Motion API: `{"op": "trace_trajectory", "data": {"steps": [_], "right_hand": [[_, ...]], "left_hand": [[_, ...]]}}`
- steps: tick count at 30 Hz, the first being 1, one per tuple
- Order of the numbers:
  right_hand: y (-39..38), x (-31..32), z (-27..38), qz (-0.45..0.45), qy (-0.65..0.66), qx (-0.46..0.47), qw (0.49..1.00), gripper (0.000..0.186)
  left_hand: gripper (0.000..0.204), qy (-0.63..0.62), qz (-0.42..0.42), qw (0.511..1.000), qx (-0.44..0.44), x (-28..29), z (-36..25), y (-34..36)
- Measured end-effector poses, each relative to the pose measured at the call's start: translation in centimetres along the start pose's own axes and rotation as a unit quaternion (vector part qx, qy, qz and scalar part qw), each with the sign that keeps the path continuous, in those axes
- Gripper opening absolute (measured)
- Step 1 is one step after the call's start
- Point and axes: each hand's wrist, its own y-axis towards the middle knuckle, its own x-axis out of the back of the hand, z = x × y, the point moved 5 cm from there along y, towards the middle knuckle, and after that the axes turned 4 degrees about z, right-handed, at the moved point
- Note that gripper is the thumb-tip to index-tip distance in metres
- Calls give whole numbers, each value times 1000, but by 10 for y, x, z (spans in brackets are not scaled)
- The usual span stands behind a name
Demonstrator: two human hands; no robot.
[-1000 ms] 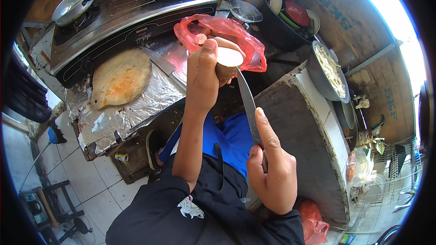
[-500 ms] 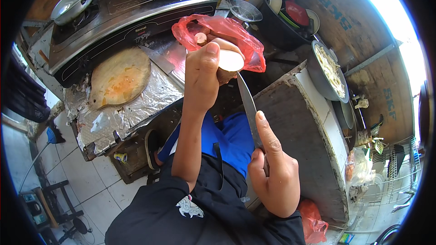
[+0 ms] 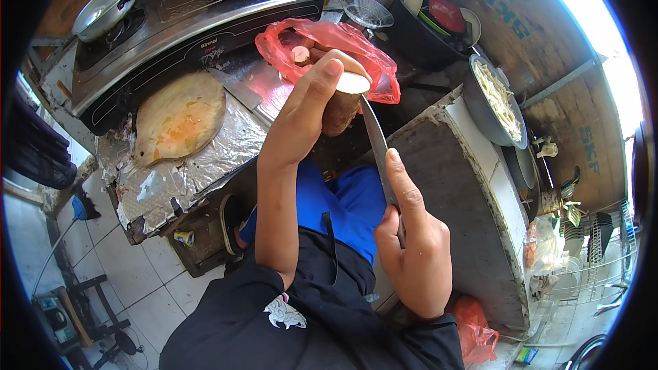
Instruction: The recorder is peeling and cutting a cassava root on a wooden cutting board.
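My left hand [image 3: 308,106] is closed round a brown-skinned root, likely cassava [image 3: 340,113], its white cut end facing up. In my right hand [image 3: 416,253] is a knife [image 3: 375,140], its blade pointing up and away with the index finger stretched along the spine. The blade's tip touches, or comes very near, the root's right side just below the cut face. Behind my left hand lies a red plastic bag [image 3: 373,65], its mouth open, with more brown roots [image 3: 300,55] inside; one shows a pale cut end.
A round wooden board [image 3: 181,120] lies on foil at the left, before a stove [image 3: 199,10] with a pan [image 3: 106,8]. To the right, a grey bowl of pale strips [image 3: 495,103] stands on a tiled ledge [image 3: 480,144]. Behind it is a black tub [image 3: 421,44] of dishes.
My left hand has turned the root, so more of its brown side shows and the white face looks narrower. The knife stays close to its right edge.
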Motion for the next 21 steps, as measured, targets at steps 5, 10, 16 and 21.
{"op": "trace_trajectory", "data": {"steps": [5,10,16,21], "right_hand": [[3,-5,-12,8,-2,-37,999,62],[3,-8,-14,-29,-3,3,1000,61],[2,-10,-19,-47,10,-11,999,62],[-4,-12,-25,-49,-10,-24,998,62]], "left_hand": [[49,-6,21,998,62,-1,10,-1],[47,5,32,996,85,-2,14,1],[45,0,1,996,88,-9,21,3],[46,17,12,996,85,-14,24,4]]}}
